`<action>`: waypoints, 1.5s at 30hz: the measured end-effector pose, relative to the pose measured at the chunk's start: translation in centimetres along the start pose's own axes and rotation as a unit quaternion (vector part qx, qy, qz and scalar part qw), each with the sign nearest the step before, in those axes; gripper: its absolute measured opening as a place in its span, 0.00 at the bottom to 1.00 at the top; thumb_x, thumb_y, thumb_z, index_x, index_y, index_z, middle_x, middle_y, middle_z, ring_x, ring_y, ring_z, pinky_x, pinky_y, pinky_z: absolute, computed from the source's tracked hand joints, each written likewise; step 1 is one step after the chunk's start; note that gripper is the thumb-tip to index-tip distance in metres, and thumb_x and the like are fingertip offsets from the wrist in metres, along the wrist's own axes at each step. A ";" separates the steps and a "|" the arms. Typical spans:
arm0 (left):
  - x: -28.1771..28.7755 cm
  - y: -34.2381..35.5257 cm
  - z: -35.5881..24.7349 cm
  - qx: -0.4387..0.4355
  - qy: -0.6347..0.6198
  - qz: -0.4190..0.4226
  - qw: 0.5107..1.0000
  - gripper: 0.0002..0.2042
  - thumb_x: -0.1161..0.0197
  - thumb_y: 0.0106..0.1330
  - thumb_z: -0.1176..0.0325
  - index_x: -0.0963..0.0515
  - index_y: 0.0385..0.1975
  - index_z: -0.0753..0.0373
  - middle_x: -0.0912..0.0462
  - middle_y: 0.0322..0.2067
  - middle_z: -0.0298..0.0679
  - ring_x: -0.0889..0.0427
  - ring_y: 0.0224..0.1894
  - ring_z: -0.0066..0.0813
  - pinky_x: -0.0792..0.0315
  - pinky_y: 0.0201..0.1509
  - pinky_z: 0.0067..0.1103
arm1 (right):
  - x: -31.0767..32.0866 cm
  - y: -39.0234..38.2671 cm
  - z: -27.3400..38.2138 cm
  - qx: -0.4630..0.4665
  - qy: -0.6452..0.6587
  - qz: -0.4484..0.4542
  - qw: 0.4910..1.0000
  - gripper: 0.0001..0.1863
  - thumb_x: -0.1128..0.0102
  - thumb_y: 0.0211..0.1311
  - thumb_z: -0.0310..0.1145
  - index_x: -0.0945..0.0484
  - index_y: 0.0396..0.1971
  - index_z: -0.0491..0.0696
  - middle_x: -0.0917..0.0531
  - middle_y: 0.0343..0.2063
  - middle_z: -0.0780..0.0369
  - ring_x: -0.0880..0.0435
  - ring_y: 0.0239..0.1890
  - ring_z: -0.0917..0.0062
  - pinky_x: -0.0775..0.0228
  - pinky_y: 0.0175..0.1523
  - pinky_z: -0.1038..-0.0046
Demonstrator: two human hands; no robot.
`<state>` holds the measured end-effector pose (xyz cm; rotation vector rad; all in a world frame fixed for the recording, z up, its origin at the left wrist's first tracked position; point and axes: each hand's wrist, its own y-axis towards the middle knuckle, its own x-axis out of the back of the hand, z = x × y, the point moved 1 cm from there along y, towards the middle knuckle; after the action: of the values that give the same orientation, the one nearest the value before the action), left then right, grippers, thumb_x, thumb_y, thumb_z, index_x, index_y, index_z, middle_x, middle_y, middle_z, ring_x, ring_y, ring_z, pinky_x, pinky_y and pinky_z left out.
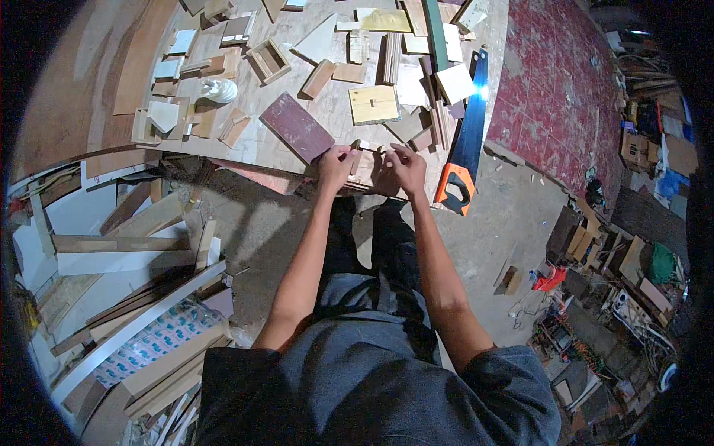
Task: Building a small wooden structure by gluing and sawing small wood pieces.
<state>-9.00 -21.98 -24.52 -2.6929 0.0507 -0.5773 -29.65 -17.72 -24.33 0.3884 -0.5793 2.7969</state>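
Observation:
Both my hands are at the near edge of the wooden worktable (242, 149). My left hand (335, 167) is closed, its fingertips pinching a small brown wood piece (356, 160). A short way to the right, my right hand (407, 172) has its thumb and fingers drawn together by a thin pale strip at the table edge; what lies in them is too small to make out. Beyond my left hand lies a reddish-brown board (297, 128). A handsaw (467, 141) with an orange and black handle rests to the right of my right hand, its handle toward me.
Wood offcuts cover the table, among them a square plywood piece (374, 104) and a small open box (268, 61). A white ribbed object (220, 91) stands at the left. Stacked lumber (119, 245) fills the floor at left; a dark red panel (554, 97) is at right.

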 end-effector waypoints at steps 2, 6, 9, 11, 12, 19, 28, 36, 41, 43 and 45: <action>0.0 0.7 0.2 0.034 0.017 0.078 0.996 0.18 0.30 0.67 0.59 0.17 0.47 0.69 0.11 0.43 0.48 0.13 0.46 0.36 0.23 0.52 0.28 | 0.4 0.2 -0.7 0.020 0.017 -0.024 0.999 0.19 0.30 0.66 0.39 0.14 0.47 0.39 0.10 0.31 0.58 0.13 0.31 0.79 0.21 0.40 0.74; 0.5 1.4 1.2 0.047 -0.022 0.121 0.991 0.19 0.26 0.63 0.61 0.17 0.46 0.69 0.11 0.39 0.44 0.12 0.39 0.28 0.21 0.45 0.23 | -0.7 0.0 0.2 -0.008 0.050 -0.014 0.999 0.17 0.31 0.66 0.39 0.12 0.45 0.40 0.11 0.29 0.59 0.15 0.29 0.82 0.23 0.37 0.77; -0.3 0.6 0.8 0.072 -0.041 0.113 0.990 0.19 0.24 0.59 0.64 0.16 0.46 0.68 0.11 0.38 0.44 0.13 0.36 0.26 0.20 0.40 0.22 | -0.8 -0.3 0.3 -0.009 0.022 -0.032 0.999 0.16 0.30 0.66 0.39 0.12 0.43 0.40 0.11 0.27 0.60 0.15 0.28 0.83 0.23 0.36 0.77; -0.7 1.0 0.8 0.069 -0.035 0.099 0.992 0.19 0.23 0.57 0.65 0.16 0.46 0.68 0.11 0.37 0.44 0.13 0.35 0.26 0.20 0.39 0.22 | -0.9 -0.1 0.5 0.009 0.001 -0.051 0.999 0.16 0.30 0.65 0.39 0.11 0.42 0.40 0.11 0.26 0.61 0.15 0.27 0.83 0.23 0.35 0.77; -0.9 1.0 0.9 0.068 -0.029 0.087 0.994 0.19 0.22 0.56 0.67 0.16 0.46 0.68 0.11 0.37 0.44 0.12 0.35 0.26 0.20 0.37 0.22 | -0.9 0.0 0.6 0.004 -0.014 -0.048 0.999 0.16 0.30 0.66 0.39 0.12 0.42 0.40 0.11 0.26 0.61 0.15 0.27 0.83 0.23 0.35 0.78; -1.4 0.8 1.7 0.026 -0.022 0.046 0.998 0.17 0.21 0.53 0.66 0.14 0.39 0.69 0.10 0.34 0.46 0.10 0.36 0.32 0.18 0.41 0.26 | -1.2 0.0 0.7 0.002 -0.060 -0.048 0.997 0.16 0.31 0.65 0.38 0.11 0.42 0.39 0.12 0.23 0.61 0.14 0.25 0.83 0.23 0.34 0.77; -1.5 1.1 2.0 0.058 -0.035 0.051 0.996 0.17 0.20 0.52 0.64 0.13 0.38 0.67 0.10 0.35 0.48 0.10 0.36 0.33 0.19 0.42 0.27 | -1.3 0.2 1.4 0.022 -0.112 -0.042 0.993 0.15 0.32 0.66 0.38 0.11 0.40 0.39 0.12 0.23 0.61 0.13 0.27 0.81 0.22 0.35 0.77; -1.8 0.6 1.2 0.024 -0.038 0.036 0.998 0.16 0.22 0.55 0.64 0.14 0.37 0.68 0.10 0.33 0.48 0.10 0.33 0.34 0.20 0.38 0.26 | -0.6 0.9 0.4 -0.006 -0.045 -0.033 0.998 0.17 0.30 0.63 0.42 0.10 0.39 0.42 0.11 0.24 0.57 0.09 0.28 0.76 0.19 0.38 0.74; -1.3 1.0 2.1 0.027 -0.027 0.010 0.999 0.14 0.23 0.54 0.66 0.14 0.36 0.68 0.10 0.32 0.47 0.10 0.34 0.35 0.20 0.39 0.27 | -1.7 0.9 0.4 0.015 -0.081 -0.031 0.996 0.18 0.28 0.61 0.42 0.11 0.40 0.42 0.11 0.24 0.55 0.11 0.26 0.76 0.20 0.38 0.74; -1.8 0.6 1.1 0.021 -0.035 0.017 0.999 0.14 0.23 0.54 0.66 0.14 0.36 0.68 0.10 0.32 0.47 0.10 0.33 0.35 0.20 0.39 0.28 | -1.1 0.9 -0.7 0.011 -0.085 -0.044 0.995 0.17 0.28 0.61 0.42 0.11 0.40 0.42 0.11 0.25 0.55 0.11 0.27 0.76 0.20 0.38 0.74; -1.9 0.0 0.5 0.022 -0.016 0.020 0.999 0.13 0.24 0.54 0.67 0.14 0.35 0.67 0.10 0.32 0.47 0.10 0.33 0.35 0.20 0.40 0.28 | -1.0 1.0 -1.1 0.009 -0.086 -0.053 0.995 0.17 0.28 0.61 0.41 0.10 0.39 0.42 0.11 0.25 0.55 0.11 0.27 0.77 0.20 0.38 0.74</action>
<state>-10.56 -21.56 -25.64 -2.6524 0.0814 -0.5179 -29.26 -18.31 -25.93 0.6491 -0.5516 2.6856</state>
